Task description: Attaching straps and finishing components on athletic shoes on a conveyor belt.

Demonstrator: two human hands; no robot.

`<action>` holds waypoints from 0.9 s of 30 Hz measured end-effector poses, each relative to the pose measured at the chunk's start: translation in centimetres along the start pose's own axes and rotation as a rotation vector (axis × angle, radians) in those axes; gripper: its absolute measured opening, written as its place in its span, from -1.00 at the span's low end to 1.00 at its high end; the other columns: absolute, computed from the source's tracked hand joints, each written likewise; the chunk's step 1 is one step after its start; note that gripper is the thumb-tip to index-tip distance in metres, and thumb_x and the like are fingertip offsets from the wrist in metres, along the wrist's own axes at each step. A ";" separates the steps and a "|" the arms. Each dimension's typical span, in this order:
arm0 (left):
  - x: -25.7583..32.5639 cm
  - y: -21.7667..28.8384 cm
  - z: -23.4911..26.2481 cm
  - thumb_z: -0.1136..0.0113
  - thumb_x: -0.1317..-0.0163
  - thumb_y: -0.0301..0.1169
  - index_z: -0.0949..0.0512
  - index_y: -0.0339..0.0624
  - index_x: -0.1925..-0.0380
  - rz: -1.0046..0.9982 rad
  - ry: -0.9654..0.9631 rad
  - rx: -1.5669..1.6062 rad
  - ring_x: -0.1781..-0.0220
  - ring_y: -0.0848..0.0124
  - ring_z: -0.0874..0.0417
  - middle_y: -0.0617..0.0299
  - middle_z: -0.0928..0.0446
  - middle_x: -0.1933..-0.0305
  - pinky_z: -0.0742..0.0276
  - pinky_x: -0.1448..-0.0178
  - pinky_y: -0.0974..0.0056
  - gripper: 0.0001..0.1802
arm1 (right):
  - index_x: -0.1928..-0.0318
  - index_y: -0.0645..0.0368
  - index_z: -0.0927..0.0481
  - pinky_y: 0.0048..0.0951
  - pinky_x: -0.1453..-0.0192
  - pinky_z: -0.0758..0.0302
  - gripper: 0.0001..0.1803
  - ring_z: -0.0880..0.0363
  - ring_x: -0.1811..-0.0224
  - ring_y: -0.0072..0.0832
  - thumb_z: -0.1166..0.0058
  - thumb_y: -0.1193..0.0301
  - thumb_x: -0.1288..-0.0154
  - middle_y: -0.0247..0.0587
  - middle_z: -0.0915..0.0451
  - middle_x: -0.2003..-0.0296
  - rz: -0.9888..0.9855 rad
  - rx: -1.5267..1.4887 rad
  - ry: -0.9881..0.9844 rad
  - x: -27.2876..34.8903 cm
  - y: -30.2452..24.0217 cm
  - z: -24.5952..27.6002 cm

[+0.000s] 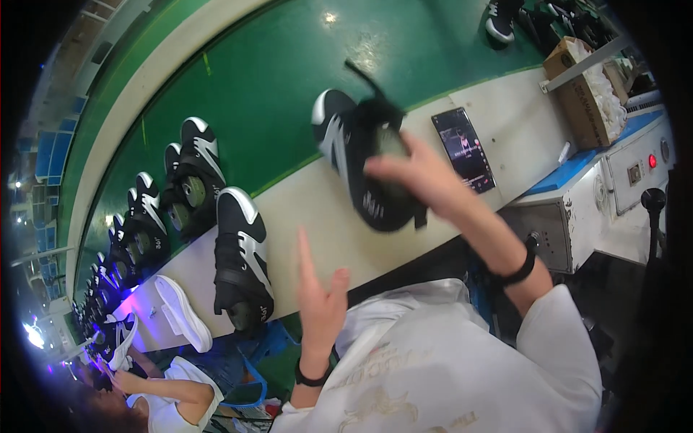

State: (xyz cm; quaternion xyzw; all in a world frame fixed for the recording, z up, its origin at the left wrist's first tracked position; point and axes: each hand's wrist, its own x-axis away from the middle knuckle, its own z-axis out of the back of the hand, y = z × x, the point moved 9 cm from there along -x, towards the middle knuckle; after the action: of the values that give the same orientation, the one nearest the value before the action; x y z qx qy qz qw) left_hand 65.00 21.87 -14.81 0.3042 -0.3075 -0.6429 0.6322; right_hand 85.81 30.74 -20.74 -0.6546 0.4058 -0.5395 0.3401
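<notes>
My right hand grips a black sneaker upper with a white toe and white side stripes, thumb and fingers around its heel opening. The shoe is tilted above the pale worktop, slightly blurred, a loose black strap sticking up from it. Lower and to the left, my left hand is open and holds nothing, its index finger stretched out. Beside it, a similar black sneaker rests on the worktop, toe pointing away.
Right of the held shoe lies a smartphone with a lit screen. Several sneakers line the green conveyor. A white sole is at left, near a co-worker. At right stand a cardboard box and a machine.
</notes>
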 end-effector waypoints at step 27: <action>-3.9 -4.7 1.2 -0.08 -0.37 -0.47 -0.65 -0.30 0.13 -0.009 -0.291 -0.224 0.33 0.22 -0.66 0.03 -0.64 0.35 -0.51 0.20 0.26 -0.80 | 0.02 0.17 -0.65 -0.28 -0.22 -0.28 -0.57 -0.46 -0.01 -0.29 -0.19 0.10 -0.28 -0.27 -0.67 0.13 0.762 0.541 -0.552 5.1 0.7 -7.5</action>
State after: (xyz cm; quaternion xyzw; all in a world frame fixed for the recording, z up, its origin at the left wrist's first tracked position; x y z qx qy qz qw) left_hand 61.19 25.80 -17.68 0.1372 -0.3209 -0.7129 0.6082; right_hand 78.78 25.85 -17.75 -0.4677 0.3568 -0.2714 0.7618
